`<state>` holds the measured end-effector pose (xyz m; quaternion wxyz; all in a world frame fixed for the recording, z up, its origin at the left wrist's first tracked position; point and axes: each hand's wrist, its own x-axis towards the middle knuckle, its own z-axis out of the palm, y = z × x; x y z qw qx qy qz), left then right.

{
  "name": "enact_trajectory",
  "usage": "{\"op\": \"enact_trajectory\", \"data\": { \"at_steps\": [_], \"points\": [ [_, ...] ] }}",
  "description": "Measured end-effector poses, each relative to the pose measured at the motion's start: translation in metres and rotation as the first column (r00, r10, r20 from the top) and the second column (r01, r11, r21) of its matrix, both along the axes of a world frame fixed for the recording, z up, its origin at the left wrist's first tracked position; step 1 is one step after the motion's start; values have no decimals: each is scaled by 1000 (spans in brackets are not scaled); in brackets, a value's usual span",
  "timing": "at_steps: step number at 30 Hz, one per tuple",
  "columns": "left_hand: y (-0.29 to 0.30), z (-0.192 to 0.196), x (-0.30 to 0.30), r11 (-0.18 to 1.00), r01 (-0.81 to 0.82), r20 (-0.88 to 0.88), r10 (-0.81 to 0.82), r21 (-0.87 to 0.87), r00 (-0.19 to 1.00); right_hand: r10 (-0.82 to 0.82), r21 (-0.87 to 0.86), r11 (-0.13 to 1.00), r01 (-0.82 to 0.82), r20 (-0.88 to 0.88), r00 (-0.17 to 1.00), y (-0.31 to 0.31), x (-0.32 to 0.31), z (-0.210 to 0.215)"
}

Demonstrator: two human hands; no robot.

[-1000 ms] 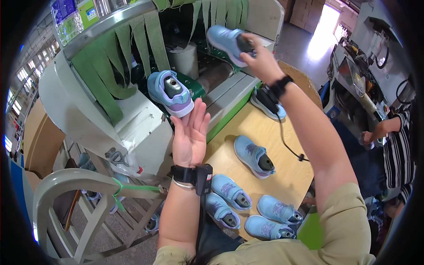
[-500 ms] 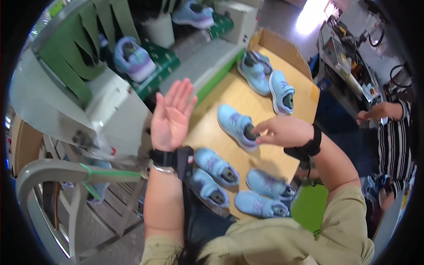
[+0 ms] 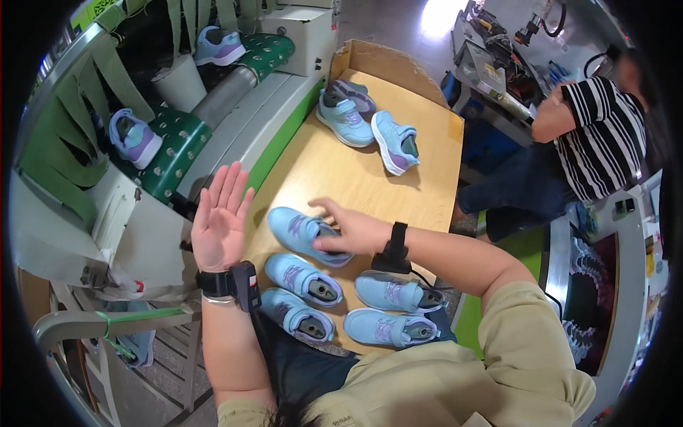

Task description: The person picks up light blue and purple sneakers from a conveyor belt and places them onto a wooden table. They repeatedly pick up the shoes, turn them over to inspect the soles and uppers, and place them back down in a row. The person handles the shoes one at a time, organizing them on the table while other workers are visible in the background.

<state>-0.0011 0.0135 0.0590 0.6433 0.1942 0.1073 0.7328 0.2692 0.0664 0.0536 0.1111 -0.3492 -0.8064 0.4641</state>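
Observation:
My right hand (image 3: 350,229) rests on a light blue child's shoe (image 3: 302,233) on the wooden table (image 3: 356,178), fingers closing over its heel opening. My left hand (image 3: 219,220) is raised over the table's left edge, palm open and fingers spread, holding nothing. Several more light blue shoes lie near me: one (image 3: 304,278) just below the held shoe, one (image 3: 297,314) closer still, and two (image 3: 393,292) (image 3: 388,329) to the right.
A green dotted conveyor belt (image 3: 178,146) on the left carries a purple-blue shoe (image 3: 132,137) and another (image 3: 217,45) further back. Three shoes (image 3: 370,124) sit at the table's far end by a cardboard wall. A person in a striped shirt (image 3: 605,135) sits at right.
My right hand came down from the conveyor, where it had put a shoe, to a shoe on the table. My view tilted down toward the table. The left hand stayed raised and open.

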Motion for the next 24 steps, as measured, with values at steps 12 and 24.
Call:
{"op": "enact_trajectory", "data": {
  "at_steps": [12, 24],
  "points": [
    [2, -4, 3, 1000, 30, -15, -31, -6, 999, -694, 104, 718, 688, 21, 720, 111, 158, -17],
    [2, 1, 18, 992, -1, -123, -15, -126, 992, -249, -28, 966, 257, 162, 955, -63, 202, 24]
  ]
}}
